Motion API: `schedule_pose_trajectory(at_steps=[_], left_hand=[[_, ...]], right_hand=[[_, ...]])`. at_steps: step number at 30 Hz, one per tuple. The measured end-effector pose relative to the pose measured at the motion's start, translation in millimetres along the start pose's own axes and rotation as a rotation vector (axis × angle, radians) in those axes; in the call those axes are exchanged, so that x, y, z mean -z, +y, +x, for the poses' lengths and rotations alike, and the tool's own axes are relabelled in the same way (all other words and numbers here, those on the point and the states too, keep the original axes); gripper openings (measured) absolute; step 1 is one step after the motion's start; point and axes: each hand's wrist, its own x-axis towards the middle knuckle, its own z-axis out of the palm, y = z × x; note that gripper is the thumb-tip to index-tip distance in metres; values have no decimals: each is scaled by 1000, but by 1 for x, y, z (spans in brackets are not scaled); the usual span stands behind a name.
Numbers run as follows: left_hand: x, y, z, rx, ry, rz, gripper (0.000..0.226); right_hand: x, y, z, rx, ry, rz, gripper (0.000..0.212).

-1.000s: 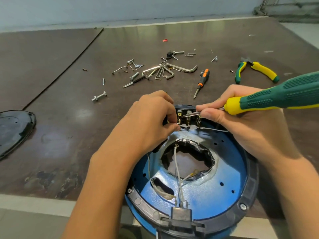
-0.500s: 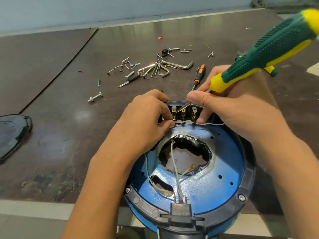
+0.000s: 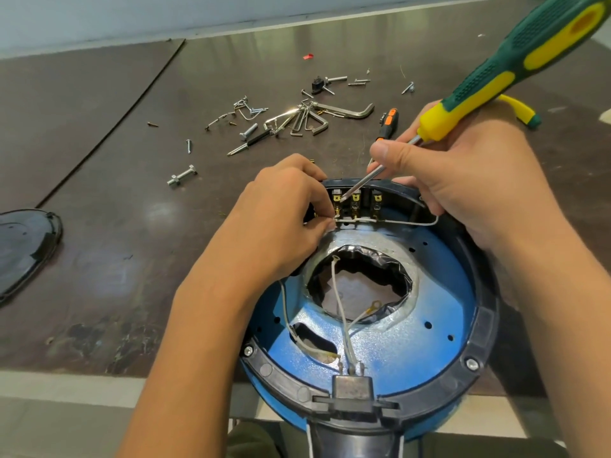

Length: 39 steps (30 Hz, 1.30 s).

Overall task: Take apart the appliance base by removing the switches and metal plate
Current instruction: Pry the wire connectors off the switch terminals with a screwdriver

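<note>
Appliance base [image 3: 413, 342] is seen open side up at the near edge of the table [image 3: 115, 226]; its nearest part is cut off by the frame bottom. A black connector block [image 3: 352, 388] is set in the near rim, and white wires [image 3: 340, 312] are run from it across the blue floor towards a foil-edged central opening [image 3: 360, 285]. What lies under the opening cannot be made out.

Three switches [image 3: 355, 201] are seated side by side in the far wall of the base. Left hand [image 3: 277, 223] is clenched, fingertips pinched on the left end of a white lead [image 3: 396, 222] below the leftmost switch; the exact contact is hidden by the fingers. Right hand [image 3: 463, 193] is closed round the shaft of a green-yellow screwdriver [image 3: 515, 64], the tip set at the top of the leftmost switch. The handle end is cut off at the top edge.

Farther out, a bolt [image 3: 182, 176], hex keys [image 3: 310, 119], loose screws and a small orange-black screwdriver [image 3: 387, 122] are scattered. Pliers [image 3: 522, 112] are mostly hidden behind the handle. A black cover [image 3: 23, 246] is cut off at left.

Against 1.0 s ago: the handle has been raised from almost level to steeply tilted, and the tip brought down onto the terminals. The left-hand pinch is unchanged.
</note>
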Motion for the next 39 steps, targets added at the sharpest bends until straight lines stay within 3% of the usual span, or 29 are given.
schedule_pose_trajectory(at_steps=[8,12,18,26,35,39], left_hand=[[1,0,0,-3,-8,1,4],[0,1,0,5,-11,10,5],[1,1,0,13,-18,18,7],[1,1,0,9,-16,20,5],[1,1,0,-15,4,30,5],[1,0,0,-22,17,27,10]], right_hand=[[-4,6,1,-62,-9,132,37],[-3,8,1,-43,-32,154,28],[9,-2,-4,160,-152,32,28],[4,-8,-5,200,-139,-37,31],[0,-5,1,135,-60,-33,27],[-2,0,0,-7,-33,161,25]])
